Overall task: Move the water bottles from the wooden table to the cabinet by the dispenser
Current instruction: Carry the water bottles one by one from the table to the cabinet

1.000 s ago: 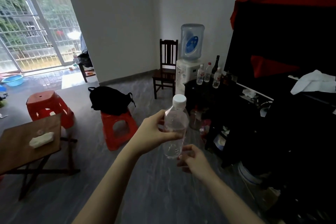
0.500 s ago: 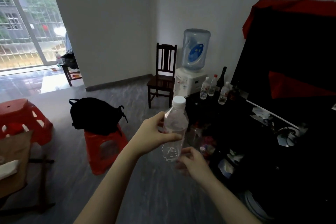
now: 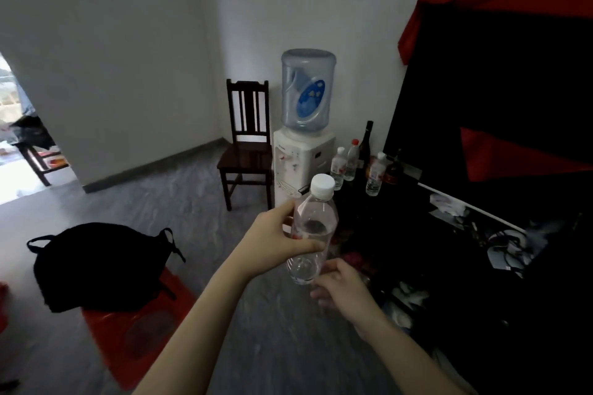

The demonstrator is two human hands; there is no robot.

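Observation:
My left hand (image 3: pixel 276 240) is closed round the middle of a clear water bottle (image 3: pixel 313 228) with a white cap, held upright in mid-air. Just under the bottle's base sits my right hand (image 3: pixel 340 289), fingers loosely curled and touching the base without wrapping it. Ahead stands the white water dispenser (image 3: pixel 301 163) with its blue jug. To its right is the dark cabinet (image 3: pixel 401 234). Three small water bottles (image 3: pixel 351 159) stand on its far end, next to a dark glass bottle (image 3: pixel 365 144). The wooden table is out of view.
A dark wooden chair (image 3: pixel 247 151) stands left of the dispenser. A black bag (image 3: pixel 99 266) lies on a red stool (image 3: pixel 138 340) at lower left. A large black screen (image 3: pixel 497 90) draped in red cloth, cables and clutter fill the cabinet's right side.
The view has swung right and moved towards the dispenser. The wooden table and the left red stool have dropped out of view. Both hands keep the same hold near the bottle.

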